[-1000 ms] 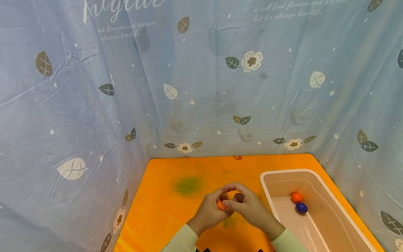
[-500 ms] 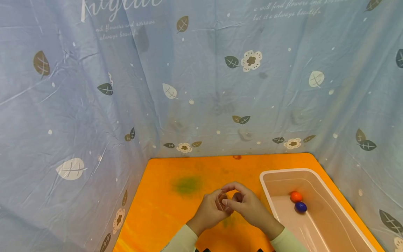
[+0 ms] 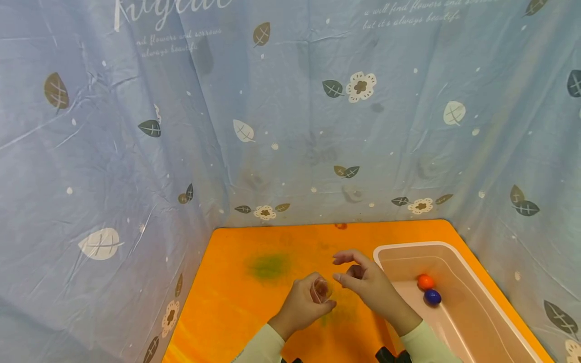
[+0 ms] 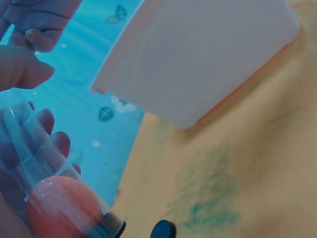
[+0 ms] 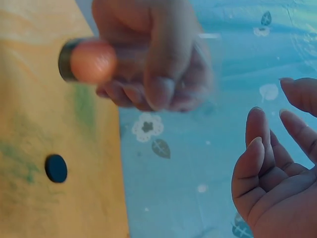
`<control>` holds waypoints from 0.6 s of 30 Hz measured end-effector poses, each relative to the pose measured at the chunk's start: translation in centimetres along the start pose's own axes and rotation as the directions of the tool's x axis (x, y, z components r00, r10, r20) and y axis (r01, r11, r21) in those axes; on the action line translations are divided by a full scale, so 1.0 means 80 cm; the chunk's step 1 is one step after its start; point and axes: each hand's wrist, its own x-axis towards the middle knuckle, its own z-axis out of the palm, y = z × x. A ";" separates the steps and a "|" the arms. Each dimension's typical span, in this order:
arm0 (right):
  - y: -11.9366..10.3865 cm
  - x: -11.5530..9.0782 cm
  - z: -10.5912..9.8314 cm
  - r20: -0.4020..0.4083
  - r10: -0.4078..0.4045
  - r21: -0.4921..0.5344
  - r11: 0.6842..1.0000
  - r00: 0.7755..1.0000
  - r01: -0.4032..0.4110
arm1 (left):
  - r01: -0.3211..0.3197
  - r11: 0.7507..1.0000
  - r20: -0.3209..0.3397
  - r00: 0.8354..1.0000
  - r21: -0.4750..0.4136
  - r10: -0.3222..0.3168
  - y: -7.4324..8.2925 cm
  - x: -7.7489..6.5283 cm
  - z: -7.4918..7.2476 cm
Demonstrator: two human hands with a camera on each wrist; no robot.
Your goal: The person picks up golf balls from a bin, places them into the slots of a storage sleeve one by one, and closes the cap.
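Note:
My left hand (image 3: 299,305) grips a clear tube (image 3: 321,289) around its side, its mouth facing up. In the left wrist view, an orange ball (image 4: 64,206) lies inside at the tube's lower end, against a black end cap (image 4: 115,225). The right wrist view also shows the ball (image 5: 93,61) there, slightly blurred. My right hand (image 3: 369,285) is apart from the tube, to its right, fingers loosely bent with nothing between them. A loose black disc (image 5: 56,168) lies on the table below the tube; the head view does not show it.
A pale plastic bin (image 3: 419,245) stands on the right of the orange table (image 3: 245,302). Inside it lie an orange ball (image 3: 425,282) and a blue ball (image 3: 432,297). Patterned blue curtains (image 3: 290,126) surround the table at the back and sides.
The orange ball, at the tube's mouth one second ago, has dropped down inside. My right hand has drawn away to the right from the mouth. The left hand has barely moved.

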 end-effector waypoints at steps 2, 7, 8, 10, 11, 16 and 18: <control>0.002 0.000 -0.008 -0.027 0.000 0.001 1.000 1.000 0.000 | 0.015 1.000 0.001 1.000 0.000 -0.015 0.000 0.000 0.001; 0.012 0.000 -0.033 -0.085 -0.008 -0.010 1.000 0.996 0.007 | 0.044 0.999 0.011 0.999 0.007 -0.044 0.000 -0.001 0.000; 0.014 -0.001 -0.039 -0.101 -0.008 -0.020 1.000 0.995 0.005 | 0.047 0.999 0.012 0.999 0.008 -0.047 0.000 -0.001 0.000; 0.017 -0.001 -0.052 -0.133 -0.011 -0.038 0.999 0.991 0.006 | 0.054 0.998 0.012 0.998 0.010 -0.054 0.000 -0.002 -0.001; 0.019 -0.002 -0.058 -0.147 -0.012 -0.044 0.999 0.989 0.005 | 0.058 0.998 0.011 0.998 0.011 -0.058 0.000 -0.002 -0.001; 0.031 -0.005 -0.093 -0.214 0.028 -0.065 0.997 0.977 -0.043 | 0.069 0.998 0.010 0.998 -0.011 -0.069 -0.001 -0.003 -0.001; 0.040 -0.007 -0.107 -0.241 0.048 -0.053 0.997 0.969 -0.063 | 0.065 0.998 0.007 0.998 -0.006 -0.065 -0.002 -0.003 -0.001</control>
